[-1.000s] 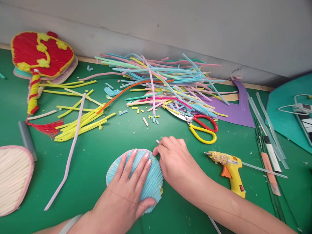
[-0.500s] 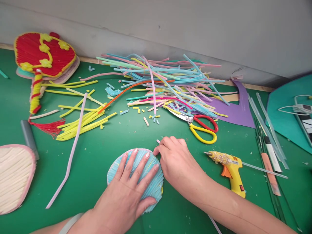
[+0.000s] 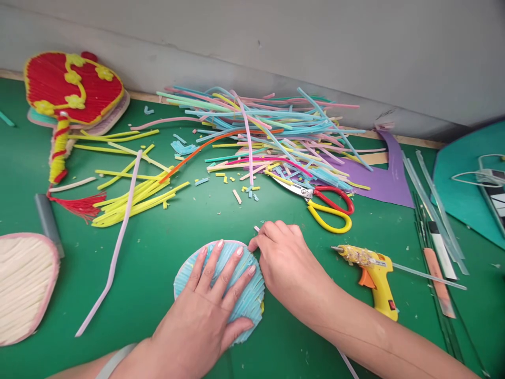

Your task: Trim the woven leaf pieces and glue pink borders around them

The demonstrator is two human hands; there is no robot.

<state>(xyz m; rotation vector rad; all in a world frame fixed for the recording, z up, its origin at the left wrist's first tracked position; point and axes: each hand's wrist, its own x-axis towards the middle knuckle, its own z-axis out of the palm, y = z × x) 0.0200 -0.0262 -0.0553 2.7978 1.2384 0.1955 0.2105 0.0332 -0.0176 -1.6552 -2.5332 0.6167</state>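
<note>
A round light-blue ribbed piece [image 3: 251, 295] lies flat on the green table, with a thin pale pink strip along its top edge. Spread over its face is my left hand [image 3: 209, 305], fingers apart and palm down. My right hand [image 3: 278, 258] is closed at the upper right rim of the piece, pinching a pale lilac strip [image 3: 256, 229] whose tip shows just above the fingers. Most of that strip is hidden under the hand; a pale length [image 3: 347, 363] also shows below my right forearm.
Scissors [image 3: 331, 208] and a yellow glue gun [image 3: 374, 273] lie to the right. A heap of coloured strips [image 3: 260, 121] sits behind, yellow strips [image 3: 138, 197] at left. A red fan [image 3: 74, 87] and a cream fan [image 3: 26, 289] are farther left.
</note>
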